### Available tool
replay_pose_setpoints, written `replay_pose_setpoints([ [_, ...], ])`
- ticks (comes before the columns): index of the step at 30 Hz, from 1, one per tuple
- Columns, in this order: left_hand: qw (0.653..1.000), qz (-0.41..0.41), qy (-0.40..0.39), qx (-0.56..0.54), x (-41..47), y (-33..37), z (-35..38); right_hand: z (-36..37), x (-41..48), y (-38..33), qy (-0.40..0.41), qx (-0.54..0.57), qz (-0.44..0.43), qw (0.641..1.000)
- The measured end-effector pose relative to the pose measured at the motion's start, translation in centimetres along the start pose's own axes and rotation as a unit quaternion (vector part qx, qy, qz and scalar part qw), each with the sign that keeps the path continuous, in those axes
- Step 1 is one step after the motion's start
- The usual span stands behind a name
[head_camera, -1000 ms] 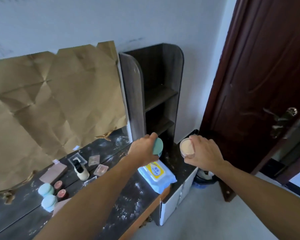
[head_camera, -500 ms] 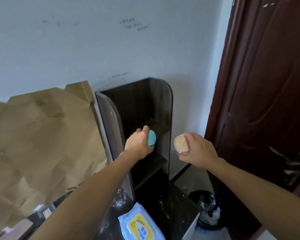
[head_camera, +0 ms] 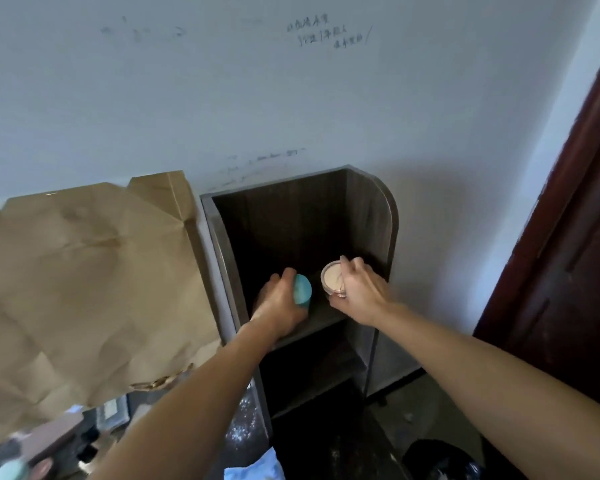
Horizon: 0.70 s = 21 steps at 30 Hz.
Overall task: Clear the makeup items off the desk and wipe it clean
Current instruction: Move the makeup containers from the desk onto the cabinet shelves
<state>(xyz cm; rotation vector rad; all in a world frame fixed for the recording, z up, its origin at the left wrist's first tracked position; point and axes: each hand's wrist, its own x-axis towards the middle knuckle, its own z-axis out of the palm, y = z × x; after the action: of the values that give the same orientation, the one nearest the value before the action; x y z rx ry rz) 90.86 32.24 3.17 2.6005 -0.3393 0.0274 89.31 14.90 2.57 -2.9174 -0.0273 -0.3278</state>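
My left hand (head_camera: 279,306) grips a teal makeup sponge case (head_camera: 302,295) and holds it inside the top compartment of the dark wooden shelf unit (head_camera: 369,216), just above its upper board. Right beside it, my right hand (head_camera: 359,292) holds a round clear jar of beige powder (head_camera: 333,280), tilted so that its face points at me, also within that top compartment. The dusty dark desk (head_camera: 243,431) lies below, with several makeup items blurred at the bottom left, among them another teal case (head_camera: 9,471).
Crumpled brown paper (head_camera: 84,282) covers the wall left of the shelf. A blue wet-wipe pack (head_camera: 253,469) shows at the bottom edge. A dark red door (head_camera: 568,271) stands at the right, and a black bin (head_camera: 444,462) sits on the floor below it.
Both hands have risen from above the desk and wipe pack into the shelf's top compartment, each carrying its item. The view has tilted upward.
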Motion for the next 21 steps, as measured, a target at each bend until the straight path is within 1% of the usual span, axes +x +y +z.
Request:
replay_pose_setpoints([
  [3, 0.999, -0.031, 0.019, -0.01, 1.0, -0.1, 0.2, 0.6, 2.2, 0.5, -0.01, 0.0, -0.018, 1.0],
  [6, 0.998, -0.038, 0.039, -0.023, 1.2, -0.1, 0.5, 1.0, 3.4, 1.1, -0.019, 0.006, -0.016, 1.0],
  [8, 0.997, -0.037, 0.063, -0.031, 1.2, -0.1, 0.7, 0.9, 3.7, 1.2, -0.007, -0.028, -0.034, 0.999],
  [11, 0.992, -0.018, 0.119, -0.038, 1.2, -0.1, 1.1, 0.3, 3.8, 1.2, 0.021, -0.123, -0.094, 0.988],
  [13, 0.989, 0.006, 0.148, -0.028, 1.6, -0.1, 1.4, -0.2, 3.8, 1.3, 0.027, -0.157, -0.107, 0.981],
  [16, 0.986, 0.027, 0.164, -0.032, 2.5, 0.0, 2.1, -0.5, 3.7, 1.5, 0.015, -0.171, -0.099, 0.98],
  [21, 0.981, 0.04, 0.185, -0.037, 3.6, 0.8, 3.1, -0.2, 3.7, 1.6, 0.007, -0.167, -0.113, 0.979],
])
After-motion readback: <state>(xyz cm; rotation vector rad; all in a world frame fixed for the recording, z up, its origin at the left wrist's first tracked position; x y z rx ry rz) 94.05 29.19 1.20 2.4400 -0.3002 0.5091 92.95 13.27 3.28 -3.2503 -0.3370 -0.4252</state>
